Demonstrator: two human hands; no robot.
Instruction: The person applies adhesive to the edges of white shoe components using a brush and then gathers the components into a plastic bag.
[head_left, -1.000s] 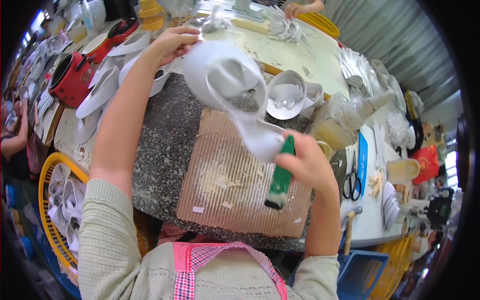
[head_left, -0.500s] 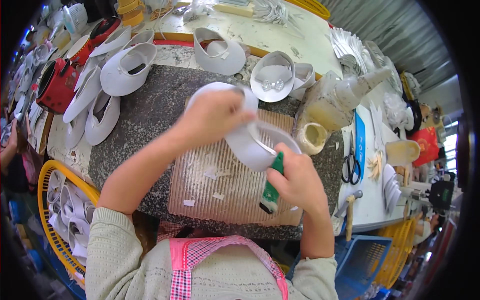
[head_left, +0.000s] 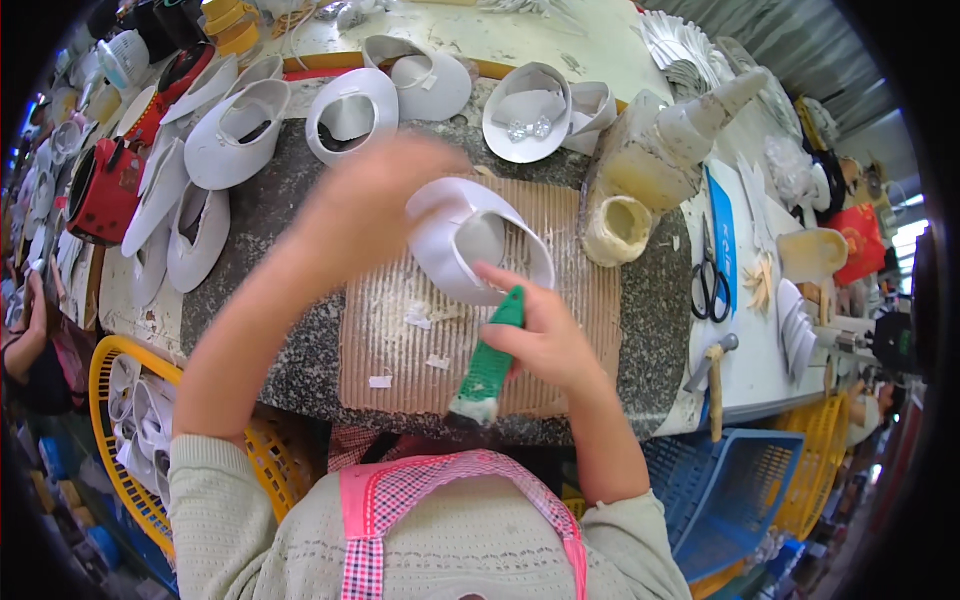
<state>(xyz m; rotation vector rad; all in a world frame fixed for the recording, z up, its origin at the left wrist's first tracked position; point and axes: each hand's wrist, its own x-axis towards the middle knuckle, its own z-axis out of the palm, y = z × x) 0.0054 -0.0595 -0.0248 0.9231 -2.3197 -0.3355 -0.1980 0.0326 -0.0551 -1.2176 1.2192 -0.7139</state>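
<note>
My right hand (head_left: 535, 335) grips a flat green-handled tool (head_left: 490, 370) with a dark, whitish-smeared end pointing toward me. Its fingertips also touch the near edge of a white shoe (head_left: 437, 243), which is tilted over the corrugated cardboard (head_left: 400, 360). Motion smears my left hand (head_left: 395, 185) just left of that shoe, so its fingers cannot be read and contact with the shoe is unclear. Beyond it lies another white shoe (head_left: 318, 110) on the dark speckled slab (head_left: 270, 300). A shoe with a bow (head_left: 500, 125) sits at the slab's far side.
Several white shoes (head_left: 205, 140) crowd the left. A glue-crusted container (head_left: 612, 235) stands right of the cardboard. Scissors (head_left: 711, 285) and a hammer (head_left: 716, 385) lie farther right. A yellow basket (head_left: 100, 400) of shoes is at lower left, a blue crate (head_left: 735, 490) at lower right.
The white shoe under my left hand now lies at the slab's far side, and that hand has shifted left. My right hand has moved left and slightly nearer with the green tool and the other shoe.
</note>
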